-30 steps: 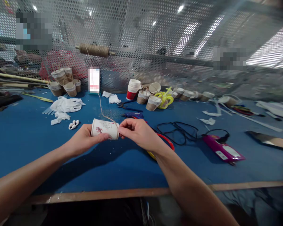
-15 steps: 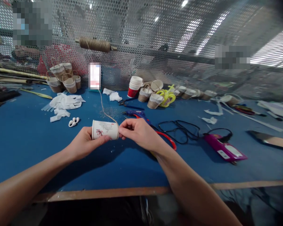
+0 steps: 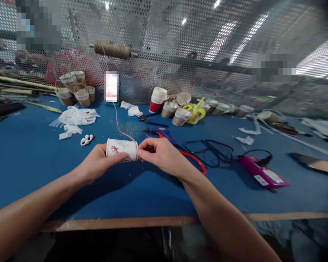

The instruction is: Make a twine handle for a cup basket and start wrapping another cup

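Note:
A white paper cup (image 3: 121,148) with printed flowers and lettering lies on its side in my left hand (image 3: 97,163). The thumb is across its near wall, and the other fingers are mostly hidden behind it. At the cup's right end, my right hand (image 3: 162,156) has thumb and forefinger pinched on a strand of brown twine (image 3: 117,122). That strand runs up past the phone towards a twine spool (image 3: 112,50) on the mesh. Both hands are just above the blue table (image 3: 153,196). Beyond the right hand is a blue glue gun (image 3: 161,131).
Twine-wrapped cups (image 3: 82,95) stand at the back left, with more beside stacked paper cups (image 3: 158,96). Around lie white gloves (image 3: 78,116), pliers (image 3: 153,120), red-handled scissors (image 3: 196,162), a black cable (image 3: 207,145), a purple power strip (image 3: 264,173) and a dark blade (image 3: 308,160).
The cup has rolled slightly away from me in my left hand, so its print sits higher. My right hand stays pinched at its right end. The view has shifted a little.

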Available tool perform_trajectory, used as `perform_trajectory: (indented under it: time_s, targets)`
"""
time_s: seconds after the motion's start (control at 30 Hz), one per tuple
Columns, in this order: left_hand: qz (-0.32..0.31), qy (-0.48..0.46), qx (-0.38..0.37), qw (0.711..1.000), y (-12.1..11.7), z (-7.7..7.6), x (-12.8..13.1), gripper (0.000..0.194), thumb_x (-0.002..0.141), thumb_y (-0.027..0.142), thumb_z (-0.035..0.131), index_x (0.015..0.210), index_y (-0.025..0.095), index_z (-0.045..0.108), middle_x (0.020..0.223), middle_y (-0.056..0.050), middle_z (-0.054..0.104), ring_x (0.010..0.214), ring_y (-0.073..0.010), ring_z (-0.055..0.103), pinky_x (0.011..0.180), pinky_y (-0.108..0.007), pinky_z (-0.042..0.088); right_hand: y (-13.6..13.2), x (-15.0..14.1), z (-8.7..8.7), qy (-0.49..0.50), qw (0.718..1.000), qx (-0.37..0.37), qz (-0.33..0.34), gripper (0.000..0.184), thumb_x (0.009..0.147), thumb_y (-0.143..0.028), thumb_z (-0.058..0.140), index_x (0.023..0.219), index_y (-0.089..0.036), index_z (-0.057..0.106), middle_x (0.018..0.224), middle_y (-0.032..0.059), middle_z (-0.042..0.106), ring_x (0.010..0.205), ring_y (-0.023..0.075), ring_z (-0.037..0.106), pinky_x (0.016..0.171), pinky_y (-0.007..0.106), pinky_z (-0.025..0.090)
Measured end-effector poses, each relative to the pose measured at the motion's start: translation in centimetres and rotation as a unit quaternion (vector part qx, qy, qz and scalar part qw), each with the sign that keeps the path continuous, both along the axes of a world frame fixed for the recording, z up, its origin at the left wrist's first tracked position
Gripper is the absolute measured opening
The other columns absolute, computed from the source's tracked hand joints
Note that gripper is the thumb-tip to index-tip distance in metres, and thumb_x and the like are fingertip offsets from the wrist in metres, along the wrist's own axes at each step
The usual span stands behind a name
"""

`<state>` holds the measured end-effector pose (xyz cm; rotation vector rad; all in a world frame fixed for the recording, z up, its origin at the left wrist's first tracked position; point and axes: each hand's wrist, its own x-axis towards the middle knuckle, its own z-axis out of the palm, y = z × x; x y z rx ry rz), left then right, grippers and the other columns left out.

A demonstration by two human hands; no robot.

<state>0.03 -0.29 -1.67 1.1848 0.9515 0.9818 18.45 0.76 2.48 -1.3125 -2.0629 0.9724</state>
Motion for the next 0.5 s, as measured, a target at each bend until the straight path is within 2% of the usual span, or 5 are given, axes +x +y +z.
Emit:
perform_trajectory:
  time_s: [0.23, 0.4, 0.5]
  targets:
    - [0.012, 0.004, -0.009, 1.0, -0.2, 0.44, 0.09, 0.021, 0.065, 0.024, 0.071, 0.084, 0.016, 0.071, 0.088, -0.006, 0.073, 0.08, -0.0183, 0.064, 0.078, -0.029, 0.046, -0.05, 0.02, 0.01, -0.007, 1.0, 0.012, 0.007, 0.009, 0.074, -0.019, 0.053, 0.07, -0.014, 0.06, 0.063, 0.002, 0.063, 0.057, 0.0112, 0.056, 0.054, 0.023, 0.043]
    - [0.004, -0.095, -0.107, 0.99, 0.22, 0.9, -0.21, 0.025, 0.063, 0.029, 0.073, 0.08, 0.012, 0.071, 0.078, -0.008, 0.071, 0.066, -0.0146, 0.062, 0.066, -0.024, 0.046, -0.54, -0.17, 0.01, -0.009, 0.998, 0.052, 0.03, 0.008, 0.074, -0.017, 0.053, 0.068, -0.015, 0.059, 0.062, -0.0004, 0.059, 0.056, 0.0093, 0.05, 0.054, 0.022, 0.041]
    - [0.008, -0.1, -0.119, 0.988, 0.39, 0.96, -0.21, 0.024, 0.065, 0.028, 0.072, 0.081, 0.01, 0.07, 0.076, -0.008, 0.071, 0.064, -0.0134, 0.061, 0.064, -0.023, 0.045, -0.78, -0.24, 0.07, -0.028, 0.995, 0.075, 0.061, 0.009, 0.074, -0.015, 0.053, 0.066, -0.016, 0.058, 0.061, -0.0019, 0.057, 0.055, 0.0084, 0.048, 0.053, 0.021, 0.039]
